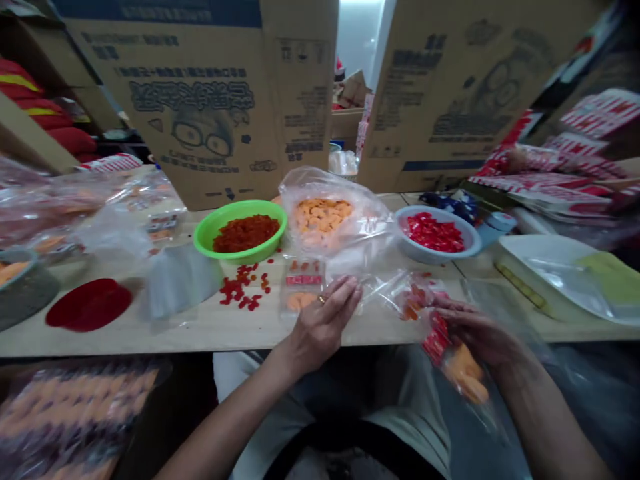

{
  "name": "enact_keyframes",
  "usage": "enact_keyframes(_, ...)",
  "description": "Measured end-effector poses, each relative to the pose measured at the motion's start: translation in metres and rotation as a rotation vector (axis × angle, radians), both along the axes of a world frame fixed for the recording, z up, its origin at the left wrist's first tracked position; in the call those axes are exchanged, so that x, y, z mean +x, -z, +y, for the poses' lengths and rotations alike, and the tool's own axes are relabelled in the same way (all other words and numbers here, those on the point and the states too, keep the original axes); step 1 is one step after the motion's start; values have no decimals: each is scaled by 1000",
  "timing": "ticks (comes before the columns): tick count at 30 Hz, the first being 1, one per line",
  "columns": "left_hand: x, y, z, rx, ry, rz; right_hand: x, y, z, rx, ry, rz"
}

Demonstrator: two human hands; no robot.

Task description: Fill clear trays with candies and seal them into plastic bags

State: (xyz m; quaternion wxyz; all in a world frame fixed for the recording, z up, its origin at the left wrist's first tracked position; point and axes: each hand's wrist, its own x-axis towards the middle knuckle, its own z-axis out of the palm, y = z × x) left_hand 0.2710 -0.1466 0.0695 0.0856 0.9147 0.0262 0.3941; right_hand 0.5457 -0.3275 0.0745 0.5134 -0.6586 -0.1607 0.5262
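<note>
From across the table, the left hand (pixel 323 327) pinches a clear bag (pixel 395 290) while the right hand's (pixel 475 330) pressed-together fingers grip it above orange and red sweets (pixel 463 373).

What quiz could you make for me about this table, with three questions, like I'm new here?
1. Multiple choice: What does the pale bowl on the right hold? A) green leaves B) red pieces C) orange pieces
2. True or false: The right hand is holding a clear plastic bag.
3. Short answer: Which hand has a ring on it?

Key: 1. B; 2. True; 3. The left hand.
</note>
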Motion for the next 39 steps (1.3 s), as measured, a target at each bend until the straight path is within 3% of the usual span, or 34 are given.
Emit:
enact_keyframes(3, 11, 65, -5, -98, 48, 267, 11, 1, -34, -38, 74, -7)
enact_keyframes(5, 12, 91, -5, -137, 63, 430, 13, 2, -48, -42, 84, 1)
enact_keyframes(6, 13, 97, -5, -153, 64, 476, 11, 3, -51, -38, 78, 12)
enact_keyframes(8, 17, 94, -4, -190, 57, 473, 2, 6, -52, -18, 39, 66)
enact_keyframes(14, 43, 46, -4, -270, 114, 287, -56, 9, -22, 92, -337, 364)
enact_keyframes(17, 45, 32, -4, -240, 159, 290, -70, 9, -11, 115, -394, 433)
enact_keyframes(24, 33, 16, 1, -297, 259, 322, -49, 27, -14, 47, -107, 403)
enact_keyframes(27, 33, 16, 1, -310, 295, 343, -41, 35, -15, 31, -57, 385)
enact_keyframes(34, 34, 35, -12, -98, 286, 367, -45, 46, -1, 38, 37, 378)
enact_keyframes(39, 29, 47, -27, -140, 346, 334, -63, 50, 17, 174, 223, 260)
